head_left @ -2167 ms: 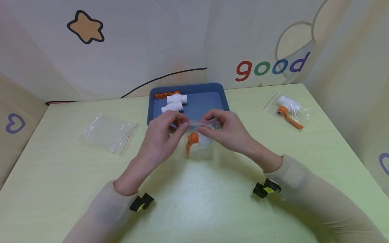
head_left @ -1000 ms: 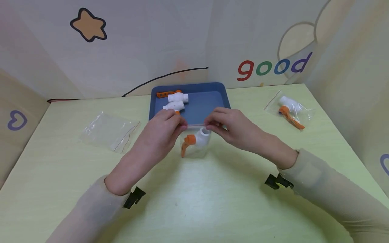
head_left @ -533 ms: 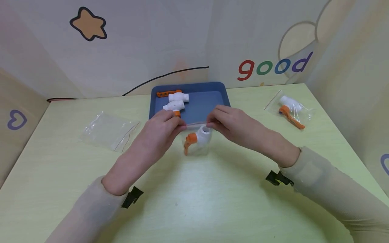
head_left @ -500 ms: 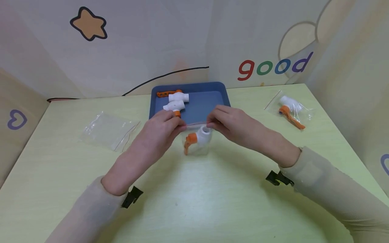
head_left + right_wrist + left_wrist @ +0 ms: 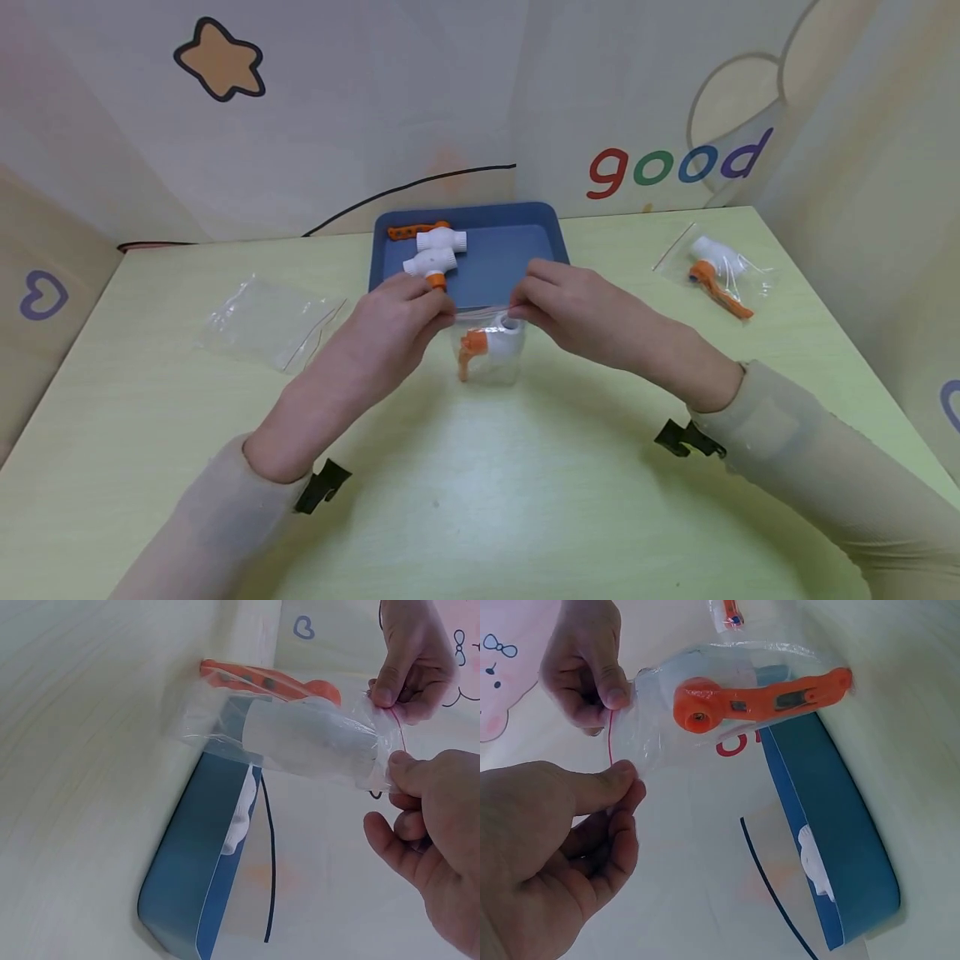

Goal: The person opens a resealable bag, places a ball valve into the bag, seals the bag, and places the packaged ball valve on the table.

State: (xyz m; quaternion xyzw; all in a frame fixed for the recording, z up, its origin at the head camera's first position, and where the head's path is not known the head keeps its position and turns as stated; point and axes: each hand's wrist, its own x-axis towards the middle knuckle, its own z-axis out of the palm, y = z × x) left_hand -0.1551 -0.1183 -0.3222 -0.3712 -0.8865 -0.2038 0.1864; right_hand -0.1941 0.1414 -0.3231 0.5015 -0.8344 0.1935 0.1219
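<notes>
A clear zip bag [image 5: 491,375] hangs from both hands in front of the tray, its red-lined mouth pulled straight between them. Inside sits a white ball valve [image 5: 504,340] with an orange lever handle [image 5: 765,703]. My left hand [image 5: 397,333] pinches one top corner of the bag between thumb and forefinger. At the opposite corner, my right hand [image 5: 570,312] pinches the zip edge the same way. In the right wrist view the valve's white body [image 5: 307,739] shows through the plastic, and both thumbs press on the red line.
Behind the hands stands a blue tray [image 5: 517,250] with white valves [image 5: 441,241] and orange handles at its left. A flat clear bag [image 5: 270,325] lies on the table at left. Another bagged valve [image 5: 716,271] lies at right.
Both hands have moved slightly apart along the bag's mouth, from bunched fingers to its corners. Within the last half second, the bag has turned a little and the left hand has shifted slightly left.
</notes>
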